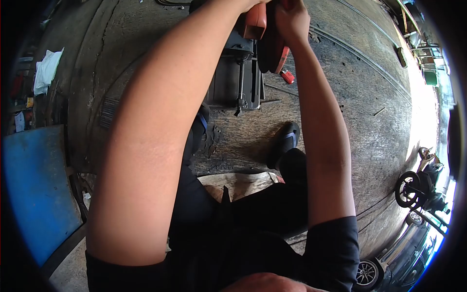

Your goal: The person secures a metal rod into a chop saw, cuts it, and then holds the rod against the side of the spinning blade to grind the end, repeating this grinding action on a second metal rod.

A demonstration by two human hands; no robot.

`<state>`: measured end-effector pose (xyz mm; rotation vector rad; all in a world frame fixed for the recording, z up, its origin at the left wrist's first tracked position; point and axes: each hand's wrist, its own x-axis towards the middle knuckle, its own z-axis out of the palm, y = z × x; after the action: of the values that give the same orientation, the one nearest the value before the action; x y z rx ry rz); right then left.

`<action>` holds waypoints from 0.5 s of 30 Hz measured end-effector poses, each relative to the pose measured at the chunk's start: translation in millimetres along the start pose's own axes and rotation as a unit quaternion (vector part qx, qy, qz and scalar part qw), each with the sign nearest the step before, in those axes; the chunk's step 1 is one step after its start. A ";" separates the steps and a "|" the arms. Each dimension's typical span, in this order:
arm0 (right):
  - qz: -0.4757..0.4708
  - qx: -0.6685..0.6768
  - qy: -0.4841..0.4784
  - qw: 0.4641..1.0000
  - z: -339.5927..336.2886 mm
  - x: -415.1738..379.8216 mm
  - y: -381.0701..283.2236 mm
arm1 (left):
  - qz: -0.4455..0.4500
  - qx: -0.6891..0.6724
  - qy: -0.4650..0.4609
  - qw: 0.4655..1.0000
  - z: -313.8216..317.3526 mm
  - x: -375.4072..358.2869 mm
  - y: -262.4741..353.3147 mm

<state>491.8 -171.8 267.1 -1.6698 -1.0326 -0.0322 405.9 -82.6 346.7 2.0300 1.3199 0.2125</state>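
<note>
What looks like a cut-off saw stands on the floor ahead of me, with a black base (249,92), a clamp screw (242,73) and an orange-red handle (255,22). Beside the handle is a dark round guard or disc with a red edge (282,59). At the top edge, my left hand (252,2) reaches over the handle; its fingers are cut off from view. My right hand (295,23) is curled closed against the machine's red upper part, right of the handle. Whatever it grips is hidden.
A small red object (287,77) lies beside the base. My sandalled foot (287,141) rests on the worn floor. A blue panel (39,190) stands at left, below a white sheet (47,72). A motorcycle (421,187) and a car (394,267) are at right.
</note>
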 end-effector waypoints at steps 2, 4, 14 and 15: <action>-0.036 0.181 -0.019 0.983 4.7 -4.9 6.6 | 0.003 -0.009 0.000 1.000 5.7 0.3 -6.7; -0.048 0.109 -0.024 0.993 -4.5 -10.6 -1.6 | 0.005 -0.015 0.001 1.000 9.6 -4.7 -8.5; -0.048 0.069 0.026 0.996 -6.2 -39.2 -2.0 | -0.089 -0.054 0.041 0.994 19.7 -32.7 -15.3; -0.049 0.069 0.027 0.996 -9.3 -42.0 -5.6 | -0.088 -0.054 0.041 0.994 19.6 -36.4 -15.3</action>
<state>466.6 -204.6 253.8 -1.4846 -1.0519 -0.0682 386.9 -119.0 330.7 1.8209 1.4973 0.2829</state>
